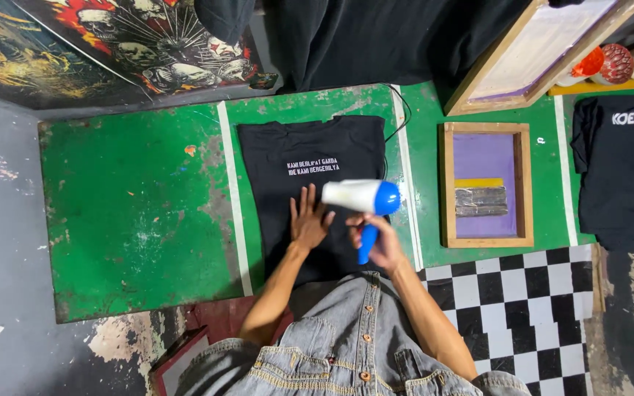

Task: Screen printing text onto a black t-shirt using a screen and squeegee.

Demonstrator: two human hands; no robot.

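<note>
black cotton t-shirt (310, 158) with a small white printed text block lies flat on the scuffed green painted work table (133, 213), between two white stripes. i read this as the drying step: print is down, heat is going on. left hand (308, 220) is open, fingers spread, palm pressed on the shirt just below the print, holding nothing. right hand (379, 242) is closed around the blue handle of the white-and-blue plastic hair dryer (361, 198), which hovers above the shirt's lower right part, nozzle toward the left hand. right of the shirt, a wooden screen-printing frame with purple mesh (487, 183) rests on the table. next move, i judge: keep the dryer sweeping over the print, the fabric pinned flat.
</note>
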